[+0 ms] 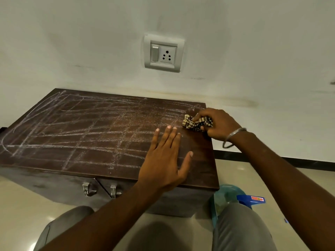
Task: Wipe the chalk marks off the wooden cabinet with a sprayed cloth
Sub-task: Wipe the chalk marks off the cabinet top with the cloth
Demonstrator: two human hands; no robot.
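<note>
The soft, limp brown-checked cloth (197,123) sits wadded at the far right corner of the dark wooden cabinet (72,134), the grip of the right hand (220,124) closed round it (bunched, it should press best). The left hand (165,160), grip wide, lies flat on the cabinet top.

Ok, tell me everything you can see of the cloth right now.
The cloth is a small checked rag, brown and cream, woven by its look, bunched into a wad. It lies on the cabinet top near its far right corner, among chalk marks. The right hand grips it, curled round it. Dampness cannot be told.
</note>
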